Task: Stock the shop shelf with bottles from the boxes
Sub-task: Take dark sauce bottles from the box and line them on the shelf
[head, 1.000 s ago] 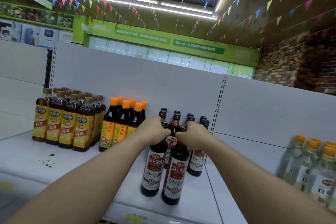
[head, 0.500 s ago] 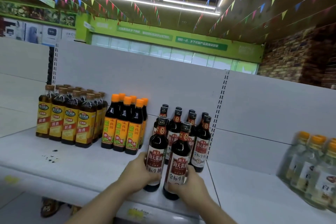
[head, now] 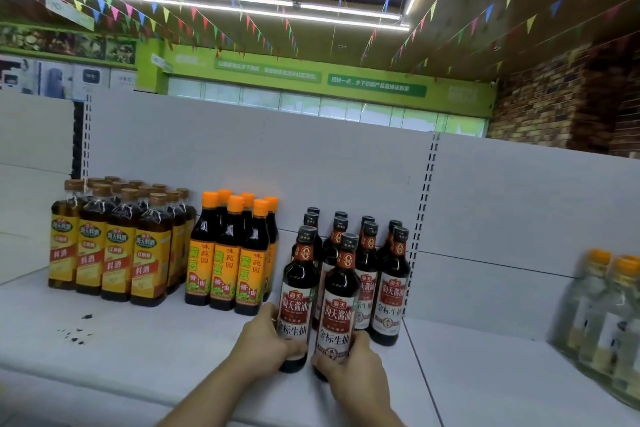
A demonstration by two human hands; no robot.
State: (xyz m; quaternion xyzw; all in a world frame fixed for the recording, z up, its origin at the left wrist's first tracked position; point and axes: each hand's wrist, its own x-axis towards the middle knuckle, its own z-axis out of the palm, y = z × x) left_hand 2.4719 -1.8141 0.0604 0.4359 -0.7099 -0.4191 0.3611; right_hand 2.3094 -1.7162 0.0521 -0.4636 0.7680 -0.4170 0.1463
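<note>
Two dark soy sauce bottles with red-and-white labels stand upright at the front of the white shelf (head: 145, 354). My left hand (head: 268, 340) grips the lower body of the left front bottle (head: 298, 291). My right hand (head: 349, 362) grips the base of the right front bottle (head: 341, 302). Behind them stands a group of several like soy sauce bottles (head: 391, 284) in rows toward the back panel.
Orange-capped bottles (head: 230, 260) stand just left of the soy group, and yellow-labelled cooking wine bottles (head: 114, 246) further left. Clear bottles with orange caps (head: 609, 319) sit at the far right. Dark specks (head: 74, 333) mark the shelf at front left.
My hands slid from the bottle necks down to the lower bodies, and the two front bottles stand a little further back toward the group.
</note>
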